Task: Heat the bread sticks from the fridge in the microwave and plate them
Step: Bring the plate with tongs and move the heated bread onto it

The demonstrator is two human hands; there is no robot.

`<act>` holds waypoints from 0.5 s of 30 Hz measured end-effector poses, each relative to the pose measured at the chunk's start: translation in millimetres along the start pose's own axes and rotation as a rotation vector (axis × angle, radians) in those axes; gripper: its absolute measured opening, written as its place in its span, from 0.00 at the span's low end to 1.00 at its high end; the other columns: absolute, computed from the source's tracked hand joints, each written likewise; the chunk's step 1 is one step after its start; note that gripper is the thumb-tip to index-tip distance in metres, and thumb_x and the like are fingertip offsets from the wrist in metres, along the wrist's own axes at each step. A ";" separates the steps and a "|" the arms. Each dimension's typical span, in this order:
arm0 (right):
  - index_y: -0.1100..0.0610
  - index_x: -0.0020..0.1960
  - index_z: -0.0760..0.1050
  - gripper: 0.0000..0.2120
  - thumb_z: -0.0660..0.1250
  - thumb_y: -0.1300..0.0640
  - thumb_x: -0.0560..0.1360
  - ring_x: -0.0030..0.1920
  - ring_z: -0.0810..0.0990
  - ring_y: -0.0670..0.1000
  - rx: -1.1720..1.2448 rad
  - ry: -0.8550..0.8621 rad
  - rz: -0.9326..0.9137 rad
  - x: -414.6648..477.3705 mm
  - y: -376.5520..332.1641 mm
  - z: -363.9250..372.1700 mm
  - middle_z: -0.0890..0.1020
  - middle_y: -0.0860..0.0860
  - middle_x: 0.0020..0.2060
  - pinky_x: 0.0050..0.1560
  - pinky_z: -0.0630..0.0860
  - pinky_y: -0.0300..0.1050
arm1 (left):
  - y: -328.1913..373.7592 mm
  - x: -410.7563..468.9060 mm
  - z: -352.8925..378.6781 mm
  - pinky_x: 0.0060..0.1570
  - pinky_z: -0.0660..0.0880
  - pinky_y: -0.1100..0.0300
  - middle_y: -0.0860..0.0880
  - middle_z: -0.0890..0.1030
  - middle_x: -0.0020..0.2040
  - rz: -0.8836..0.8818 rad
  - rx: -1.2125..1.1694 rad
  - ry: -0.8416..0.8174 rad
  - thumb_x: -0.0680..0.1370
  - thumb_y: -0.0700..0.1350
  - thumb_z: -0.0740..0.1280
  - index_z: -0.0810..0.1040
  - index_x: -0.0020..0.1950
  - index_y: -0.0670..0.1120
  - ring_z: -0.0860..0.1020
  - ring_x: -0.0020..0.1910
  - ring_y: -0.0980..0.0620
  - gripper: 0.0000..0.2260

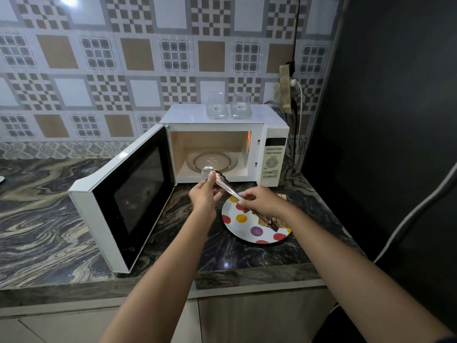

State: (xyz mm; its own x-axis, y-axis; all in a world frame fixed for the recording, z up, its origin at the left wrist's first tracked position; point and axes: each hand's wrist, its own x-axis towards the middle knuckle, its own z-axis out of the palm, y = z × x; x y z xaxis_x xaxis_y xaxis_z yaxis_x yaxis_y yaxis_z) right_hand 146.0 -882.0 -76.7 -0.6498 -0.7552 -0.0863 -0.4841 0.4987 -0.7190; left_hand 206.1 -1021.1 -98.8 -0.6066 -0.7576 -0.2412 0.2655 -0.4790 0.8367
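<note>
Now, on the head view, your left hand [204,196] pinches the scalloped tips of the metal tongs [223,186] just before the open microwave [272,154]. Your right hand [262,200] curls its fingers round their handle. The bread sticks [265,220] lie on the spotted plate [243,230] in front of the microwave, partly hidden under your right wrist.

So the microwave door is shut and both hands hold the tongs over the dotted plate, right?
No, the head view shows the microwave door swung open. The left hand and right hand do hold the tongs over the dotted plate.
</note>
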 end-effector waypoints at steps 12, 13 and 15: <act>0.57 0.37 0.70 0.10 0.61 0.61 0.77 0.37 0.76 0.53 -0.122 -0.096 0.335 68.9 33.5 37.6 0.75 0.53 0.33 0.33 0.69 0.41 | -51.8 75.0 -40.0 0.62 0.67 0.54 0.38 0.75 0.64 0.195 0.991 -0.121 0.81 0.42 0.56 0.71 0.65 0.37 0.73 0.63 0.41 0.15; 0.56 0.35 0.68 0.11 0.61 0.63 0.76 0.39 0.78 0.55 -0.128 -0.100 0.372 76.6 39.2 39.9 0.73 0.53 0.32 0.32 0.68 0.41 | -65.1 81.6 -53.6 0.64 0.66 0.55 0.38 0.73 0.66 0.215 1.089 -0.128 0.81 0.42 0.56 0.69 0.67 0.37 0.71 0.65 0.41 0.16; 0.58 0.39 0.70 0.06 0.60 0.65 0.74 0.48 0.80 0.60 -0.159 -0.089 0.412 90.5 47.0 42.8 0.73 0.53 0.33 0.35 0.69 0.42 | -87.4 94.6 -79.9 0.69 0.62 0.55 0.39 0.68 0.71 0.223 1.275 -0.187 0.81 0.43 0.57 0.66 0.70 0.37 0.67 0.70 0.42 0.19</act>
State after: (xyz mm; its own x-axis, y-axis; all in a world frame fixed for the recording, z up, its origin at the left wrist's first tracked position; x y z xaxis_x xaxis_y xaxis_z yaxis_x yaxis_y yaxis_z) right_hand 89.5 -945.2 -147.8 -0.7577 -0.5098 -0.4075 -0.2839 0.8196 -0.4976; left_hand 185.4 -1086.3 -234.0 -0.7637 -0.6435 -0.0528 -0.4567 0.4805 0.7487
